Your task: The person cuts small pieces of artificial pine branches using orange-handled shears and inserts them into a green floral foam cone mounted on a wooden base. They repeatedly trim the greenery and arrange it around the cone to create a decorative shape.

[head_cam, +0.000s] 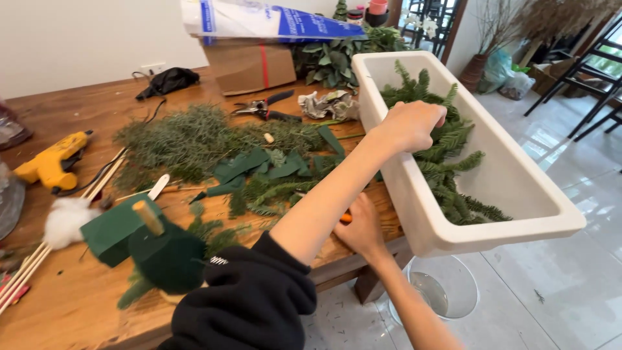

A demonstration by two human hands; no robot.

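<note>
While the left hand (409, 124) curls closed over the near rim of a long white planter trough (518, 188), its fingers fold down inside against the fir sprigs (447, 162) that lie along the trough's bottom. That trough hangs off the edge of the wooden surface (71, 298) at about 3 o'clock from the middle of the view, tilted, one long side leaning on the edge. The right hand (361, 228) lies at roughly 5 o'clock, pressed on the surface edge just under the trough's near corner; something small and orange (346, 218) shows under it, but whether the hand grips it or merely covers it I cannot tell.

Loose evergreen cuttings (194, 139) spread across the middle of the surface, with torn scraps of green sheet (259, 165) among them. At 12 o'clock lie pruning shears (265, 107) with dark handles, beside a crumpled wad of paper (330, 104) and in front of a brown cardboard box (249, 68). At 9 o'clock sits a yellow glue gun (55, 161); below it, a white fluffy tuft (65, 220) and thin wooden sticks (26, 269). At 7 o'clock stand a green foam block (113, 230) and a dark green rounded form (170, 259) with a wooden peg (148, 218) stuck in it. Under the trough — on the tiled floor — stands a clear glass bowl (447, 285).
</note>
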